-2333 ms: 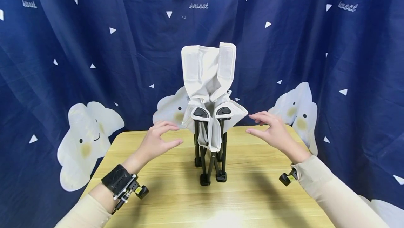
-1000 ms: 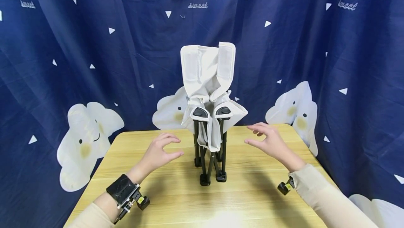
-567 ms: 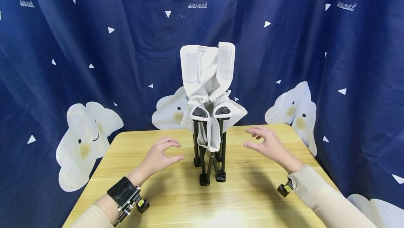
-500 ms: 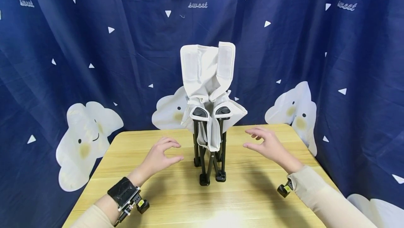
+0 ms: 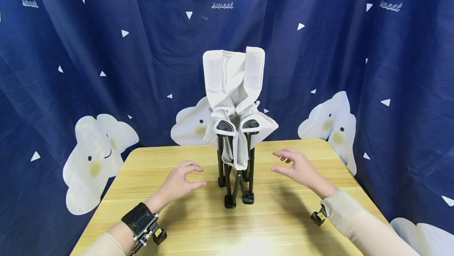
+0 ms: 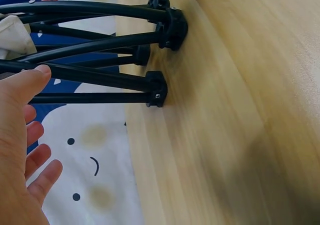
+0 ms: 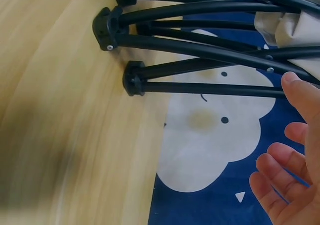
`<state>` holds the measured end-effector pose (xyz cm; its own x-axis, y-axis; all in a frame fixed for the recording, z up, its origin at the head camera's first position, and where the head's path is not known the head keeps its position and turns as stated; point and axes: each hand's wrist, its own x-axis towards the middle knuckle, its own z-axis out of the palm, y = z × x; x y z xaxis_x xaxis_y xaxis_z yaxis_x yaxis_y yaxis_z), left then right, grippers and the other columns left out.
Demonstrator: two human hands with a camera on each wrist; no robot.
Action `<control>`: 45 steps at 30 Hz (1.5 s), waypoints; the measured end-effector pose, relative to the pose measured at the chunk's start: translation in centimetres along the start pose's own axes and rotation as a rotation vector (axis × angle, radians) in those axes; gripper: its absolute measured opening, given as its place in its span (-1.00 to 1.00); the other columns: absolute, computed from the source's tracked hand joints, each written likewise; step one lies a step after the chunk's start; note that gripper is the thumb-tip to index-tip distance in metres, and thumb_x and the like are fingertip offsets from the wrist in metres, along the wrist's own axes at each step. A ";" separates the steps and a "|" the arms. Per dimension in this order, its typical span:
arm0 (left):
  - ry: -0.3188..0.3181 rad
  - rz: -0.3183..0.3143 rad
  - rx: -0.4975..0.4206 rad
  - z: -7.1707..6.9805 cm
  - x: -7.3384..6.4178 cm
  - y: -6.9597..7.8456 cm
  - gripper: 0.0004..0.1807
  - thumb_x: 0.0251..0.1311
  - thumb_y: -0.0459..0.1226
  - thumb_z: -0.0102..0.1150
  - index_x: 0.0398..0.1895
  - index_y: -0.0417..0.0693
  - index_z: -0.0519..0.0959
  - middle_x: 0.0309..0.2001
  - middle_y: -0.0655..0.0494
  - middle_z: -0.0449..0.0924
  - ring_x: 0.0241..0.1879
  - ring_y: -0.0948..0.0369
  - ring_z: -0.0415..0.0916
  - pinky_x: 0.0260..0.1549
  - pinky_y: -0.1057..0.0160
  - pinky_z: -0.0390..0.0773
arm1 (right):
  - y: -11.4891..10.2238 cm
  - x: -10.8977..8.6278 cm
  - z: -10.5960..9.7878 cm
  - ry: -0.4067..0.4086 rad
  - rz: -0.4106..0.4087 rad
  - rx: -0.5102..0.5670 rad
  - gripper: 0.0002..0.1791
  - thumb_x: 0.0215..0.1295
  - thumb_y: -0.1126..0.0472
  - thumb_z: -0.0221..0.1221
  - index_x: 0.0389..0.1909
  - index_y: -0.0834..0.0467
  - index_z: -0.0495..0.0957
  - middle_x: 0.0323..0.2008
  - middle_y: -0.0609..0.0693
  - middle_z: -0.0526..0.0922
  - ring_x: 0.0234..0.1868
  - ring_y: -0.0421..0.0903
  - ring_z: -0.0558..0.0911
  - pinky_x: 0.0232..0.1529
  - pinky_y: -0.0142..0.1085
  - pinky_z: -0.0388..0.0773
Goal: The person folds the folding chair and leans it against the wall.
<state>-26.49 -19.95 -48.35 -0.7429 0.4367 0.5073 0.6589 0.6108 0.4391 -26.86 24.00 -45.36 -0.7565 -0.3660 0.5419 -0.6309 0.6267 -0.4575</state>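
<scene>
A folded camp chair point(image 5: 234, 78) stands upright at the middle of the table, its white cloth bunched over black crossed tube legs point(image 5: 228, 187). Two cloth flaps stick up at its top. To its left hovers my left hand point(image 5: 179, 181), thumb and fingers apart, holding nothing. My right hand point(image 5: 297, 168) is held in the air on the other side, also with nothing in it. In both wrist views the thumbs overlap the chair's legs point(image 6: 100, 77), though the head view shows a gap on each side. The legs' black feet point(image 7: 134, 79) rest on the wood.
The wooden table point(image 5: 198, 232) has rounded far corners. Behind it hangs a dark blue curtain point(image 5: 149, 71) printed with clouds and small triangles. A black strap point(image 5: 138, 218) with a camera sits on the left wrist; another camera point(image 5: 317, 217) is below the right sleeve.
Both hands have sunk lower over the table, the right one also drifting a little toward the chair. The chair has stayed where it was.
</scene>
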 end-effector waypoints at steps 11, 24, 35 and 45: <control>-0.134 -0.139 -0.034 0.7 -0.5 -0.2 -0.31 0.15 -0.10 0.65 0.32 -0.14 0.65 0.22 0.00 0.75 0.13 0.01 0.71 0.17 -0.07 0.72 | -0.1 -0.7 0.7 -0.093 0.081 0.007 -0.36 0.23 0.14 0.55 0.28 0.32 0.66 0.17 0.22 0.76 0.00 0.15 0.77 0.01 0.05 0.76; -0.235 -0.225 -0.061 1.4 -1.0 -0.1 -0.08 0.15 0.04 0.63 0.50 -0.18 0.49 0.41 -0.12 0.62 0.30 -0.10 0.63 0.31 -0.16 0.63 | -0.4 -1.5 1.3 -0.149 0.132 -0.001 -0.22 0.21 0.06 0.56 0.39 0.32 0.56 0.23 0.22 0.74 0.10 0.16 0.76 0.11 0.13 0.73; -0.250 -0.211 -0.077 2.5 -1.6 -0.2 -0.11 0.14 -0.02 0.65 0.48 -0.21 0.51 0.40 -0.15 0.62 0.30 -0.15 0.63 0.30 -0.20 0.64 | -0.2 -2.3 2.5 -0.175 0.138 0.005 -0.24 0.20 0.08 0.57 0.37 0.31 0.58 0.24 0.22 0.74 0.08 0.12 0.77 0.09 0.07 0.74; -0.270 -0.232 -0.089 3.3 -2.0 -0.1 -0.12 0.14 -0.01 0.64 0.47 -0.20 0.52 0.38 -0.15 0.63 0.28 -0.15 0.64 0.28 -0.21 0.64 | -0.1 -2.9 3.6 -0.186 0.126 0.022 -0.25 0.19 0.12 0.58 0.35 0.34 0.59 0.20 0.25 0.74 0.04 0.15 0.78 0.05 0.07 0.76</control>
<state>-25.51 -18.71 -51.82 -0.8705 0.4590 0.1776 0.4678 0.6595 0.5884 -25.22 22.50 -49.39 -0.8469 -0.4076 0.3416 -0.5317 0.6609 -0.5297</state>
